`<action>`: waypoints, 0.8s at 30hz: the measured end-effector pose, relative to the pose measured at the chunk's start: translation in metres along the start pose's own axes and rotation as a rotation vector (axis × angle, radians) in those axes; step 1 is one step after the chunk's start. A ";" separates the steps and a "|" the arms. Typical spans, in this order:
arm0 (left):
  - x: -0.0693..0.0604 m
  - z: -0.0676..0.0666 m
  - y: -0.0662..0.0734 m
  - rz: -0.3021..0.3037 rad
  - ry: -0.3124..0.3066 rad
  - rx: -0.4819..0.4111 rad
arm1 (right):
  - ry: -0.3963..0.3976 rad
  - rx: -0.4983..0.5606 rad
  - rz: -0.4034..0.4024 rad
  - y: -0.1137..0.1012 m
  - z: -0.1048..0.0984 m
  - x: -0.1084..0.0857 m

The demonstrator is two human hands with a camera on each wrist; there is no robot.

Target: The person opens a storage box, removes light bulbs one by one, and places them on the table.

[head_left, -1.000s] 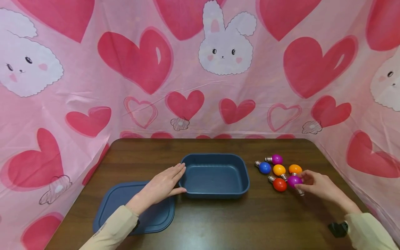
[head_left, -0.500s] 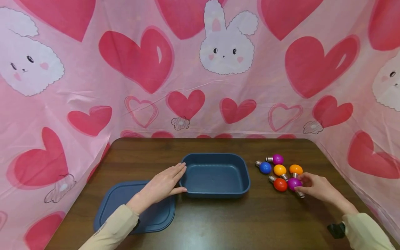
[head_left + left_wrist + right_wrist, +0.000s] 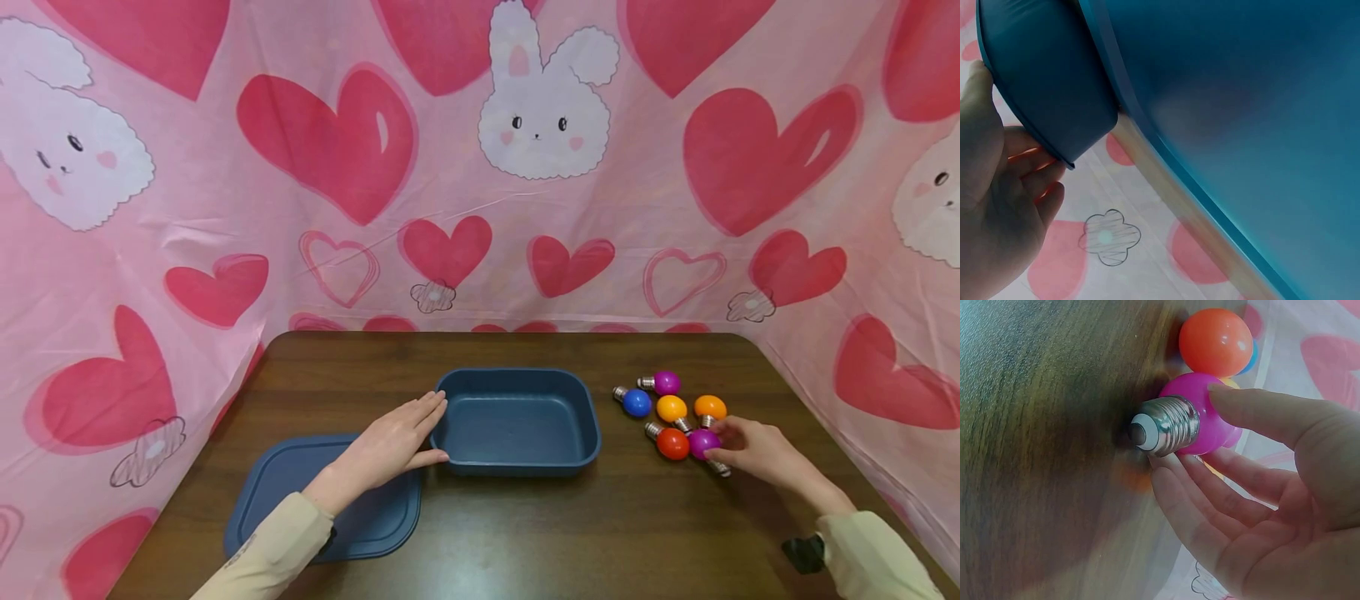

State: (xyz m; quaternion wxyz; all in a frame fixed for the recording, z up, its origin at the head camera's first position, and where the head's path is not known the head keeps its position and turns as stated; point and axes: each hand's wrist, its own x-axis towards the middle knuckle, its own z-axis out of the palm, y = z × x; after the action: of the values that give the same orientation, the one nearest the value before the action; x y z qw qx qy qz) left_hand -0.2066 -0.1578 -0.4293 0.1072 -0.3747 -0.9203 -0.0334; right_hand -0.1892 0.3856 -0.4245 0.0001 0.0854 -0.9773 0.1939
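Observation:
A dark blue rectangular box (image 3: 516,427) stands at the middle of the table. My left hand (image 3: 390,439) touches its left end, thumb and fingers nearly straight along the rim; the left wrist view shows the hand (image 3: 1007,181) against the outside of the box (image 3: 1047,75). At the right, my right hand (image 3: 765,454) holds a purple light bulb (image 3: 703,444) by its round part between thumb and fingers. In the right wrist view, the metal screw base of this purple bulb (image 3: 1194,415) points away from the palm. A red bulb (image 3: 672,444) lies right beside it.
Two orange-yellow bulbs (image 3: 671,408), a blue bulb (image 3: 637,403) and another purple bulb (image 3: 667,383) lie close together near my right hand. A flat blue lid (image 3: 360,525) lies under my left forearm. A pink heart-patterned cloth (image 3: 450,167) surrounds the wooden table (image 3: 510,533).
My right hand has shifted slightly left with the purple bulb, which now sits nearer the red bulb. The left hand and the box have stayed in place.

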 end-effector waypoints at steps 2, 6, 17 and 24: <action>0.000 0.000 0.000 0.000 0.000 0.004 | 0.002 0.003 -0.001 0.000 0.000 0.000; 0.000 0.000 0.000 -0.002 -0.011 0.007 | 0.006 0.010 -0.009 -0.001 0.000 -0.001; 0.000 0.000 0.000 -0.001 -0.010 0.007 | 0.001 0.027 -0.003 -0.003 -0.007 -0.001; 0.000 0.000 0.000 -0.008 -0.018 0.004 | -0.016 0.035 0.021 -0.004 -0.012 -0.001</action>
State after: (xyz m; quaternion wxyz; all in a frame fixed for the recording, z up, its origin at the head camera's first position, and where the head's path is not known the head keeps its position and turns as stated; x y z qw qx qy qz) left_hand -0.2067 -0.1572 -0.4291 0.0994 -0.3712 -0.9228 -0.0284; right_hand -0.1879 0.3869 -0.4118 -0.0113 0.0769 -0.9745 0.2105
